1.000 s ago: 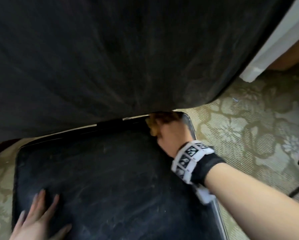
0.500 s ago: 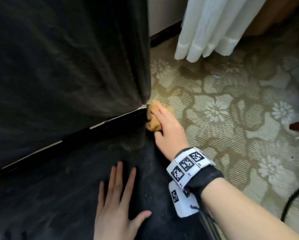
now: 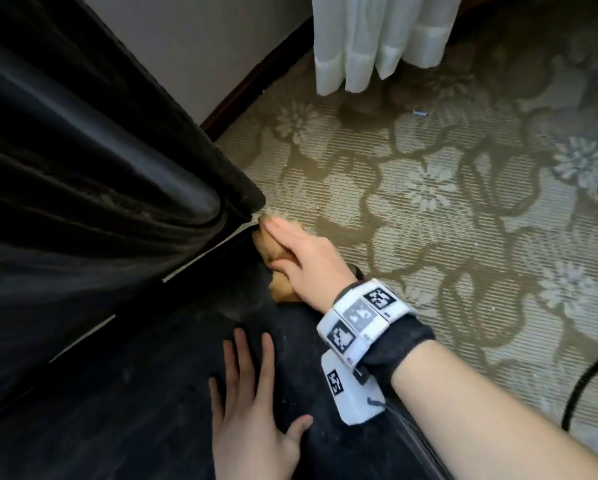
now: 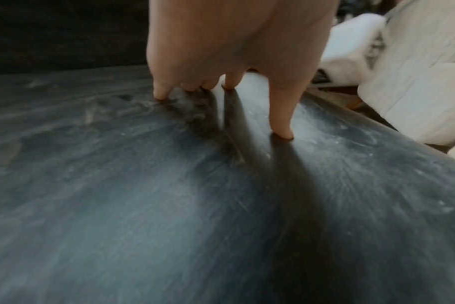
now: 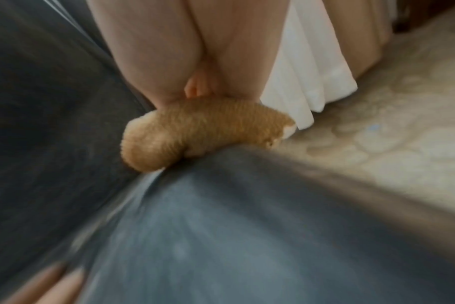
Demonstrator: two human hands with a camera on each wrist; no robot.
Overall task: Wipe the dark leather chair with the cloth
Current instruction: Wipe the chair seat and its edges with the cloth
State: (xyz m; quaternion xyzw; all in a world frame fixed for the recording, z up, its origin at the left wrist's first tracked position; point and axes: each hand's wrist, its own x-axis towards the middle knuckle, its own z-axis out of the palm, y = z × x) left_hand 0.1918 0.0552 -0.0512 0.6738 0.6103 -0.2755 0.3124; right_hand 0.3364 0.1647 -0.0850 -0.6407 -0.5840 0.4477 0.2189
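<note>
The dark leather chair's dusty seat [image 3: 152, 410] fills the lower left of the head view, and its backrest [image 3: 65, 150] rises at the left. My right hand [image 3: 301, 258] grips a bunched tan cloth [image 3: 273, 251] and holds it against the seat's far right corner, where seat and backrest meet. The right wrist view shows the cloth [image 5: 203, 131] rolled under my fingers on the seat edge. My left hand [image 3: 252, 410] lies flat on the seat, fingers straight and spread; its fingertips [image 4: 281, 131] press the dusty leather [image 4: 169, 205].
A patterned floral carpet [image 3: 463, 202] lies to the right of the chair. A white curtain [image 3: 370, 39] hangs at the back, beside a pale wall with a dark skirting board [image 3: 252, 88]. A black cable [image 3: 588, 379] curves over the carpet at the right edge.
The view has swung right, from over the backrest toward the chair's right corner. My right hand stays with the cloth at that corner. My left hand has moved right across the seat toward my right wrist.
</note>
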